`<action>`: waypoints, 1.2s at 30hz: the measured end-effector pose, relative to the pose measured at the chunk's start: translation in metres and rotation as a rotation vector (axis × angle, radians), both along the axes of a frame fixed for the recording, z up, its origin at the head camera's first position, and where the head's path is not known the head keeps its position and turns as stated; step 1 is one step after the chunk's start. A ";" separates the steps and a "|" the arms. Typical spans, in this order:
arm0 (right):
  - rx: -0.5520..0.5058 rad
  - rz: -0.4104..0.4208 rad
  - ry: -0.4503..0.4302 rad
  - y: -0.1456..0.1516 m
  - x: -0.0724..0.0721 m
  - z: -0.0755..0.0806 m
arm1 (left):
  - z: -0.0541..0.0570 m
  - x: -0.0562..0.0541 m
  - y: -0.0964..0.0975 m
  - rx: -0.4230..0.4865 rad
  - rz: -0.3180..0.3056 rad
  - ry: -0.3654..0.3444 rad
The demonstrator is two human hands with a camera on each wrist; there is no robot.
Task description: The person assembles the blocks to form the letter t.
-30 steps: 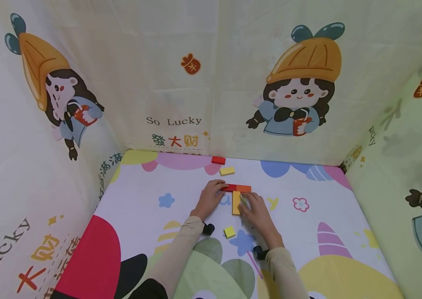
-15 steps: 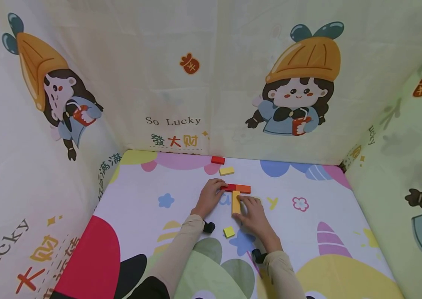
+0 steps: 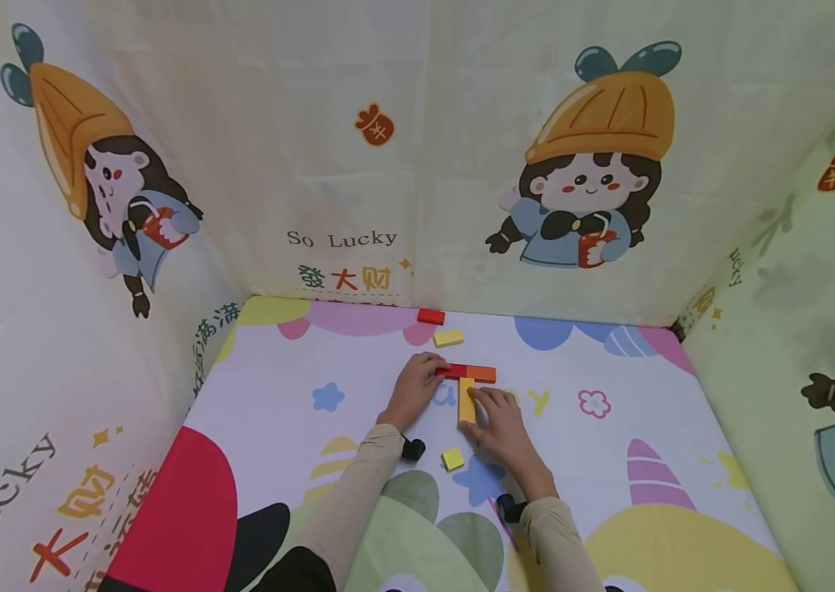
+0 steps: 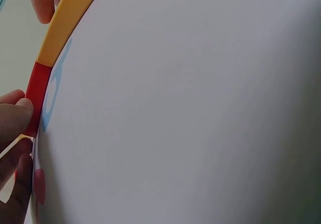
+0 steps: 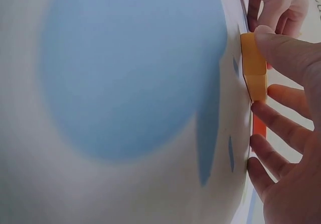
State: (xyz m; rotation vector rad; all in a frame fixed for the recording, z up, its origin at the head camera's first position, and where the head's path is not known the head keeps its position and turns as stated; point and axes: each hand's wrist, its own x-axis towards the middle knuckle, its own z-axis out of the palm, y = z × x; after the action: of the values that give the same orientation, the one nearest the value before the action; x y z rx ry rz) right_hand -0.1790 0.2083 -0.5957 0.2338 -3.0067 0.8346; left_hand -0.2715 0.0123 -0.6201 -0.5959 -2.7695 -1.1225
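Observation:
My left hand pinches the left end of a red block between thumb and fingers. An orange block lies end to end with that red one, forming a bar. Below the bar, a yellow-orange block stretches toward me, so the three make a T shape. My right hand holds this yellow-orange block, its thumb on the near end and a fingertip along the right side near the far end. In the right wrist view the thumb presses the end of the yellow-orange block, while the other fingers are spread.
A small yellow block lies nearer me, between the forearms. Behind the T are a pale yellow block and another red block, close to the back wall. Patterned cloth covers the table and the surrounding walls.
My right hand has shifted its grip on the yellow-orange block, the thumb sliding to the near end, and the block has straightened slightly. My left hand has stayed on the red block.

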 end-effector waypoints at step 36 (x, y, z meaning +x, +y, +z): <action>-0.026 0.006 -0.013 0.006 -0.005 0.006 | 0.008 0.002 -0.001 0.017 -0.026 -0.031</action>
State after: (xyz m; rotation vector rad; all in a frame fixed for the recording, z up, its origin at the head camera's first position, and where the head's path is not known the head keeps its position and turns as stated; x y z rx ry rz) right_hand -0.1841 0.2140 -0.5894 0.2381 -3.0063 0.8780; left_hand -0.2698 0.0110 -0.6118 -0.6195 -2.7834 -1.1693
